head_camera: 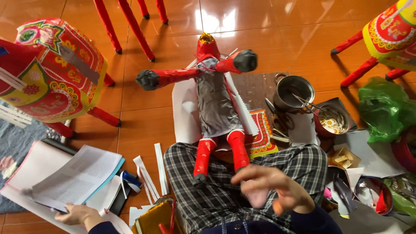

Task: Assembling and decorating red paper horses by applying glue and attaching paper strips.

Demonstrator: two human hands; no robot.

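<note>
I sit on the floor with a paper horse frame (215, 102) lying across my checked lap (225, 182). It is grey in the middle with red legs, and its two back legs rest on my knees while its head points away from me.

My right hand (268, 186) is up in the air just in front of the horse's back legs, close to them but not touching. It looks blurry, the fingers (253, 173) are bent loosely, and I cannot tell if something small is pinched in them.

My left hand (78, 214) is far to the left of the horse, down low. It presses on the edge of an open book (65, 173) with white pages, and its fingers curl over the paper.

Right of the horse stand a metal pot (294, 89) and a small bowl (331, 119) with a tool lying across it. Scissors (277, 115) lie between the horse and the pot. A green bag (383, 110) sits further right. Left of the horse stands a finished paper animal (52, 73), red with bright patterns. White paper strips (151, 173) lie between the horse and the book
</note>
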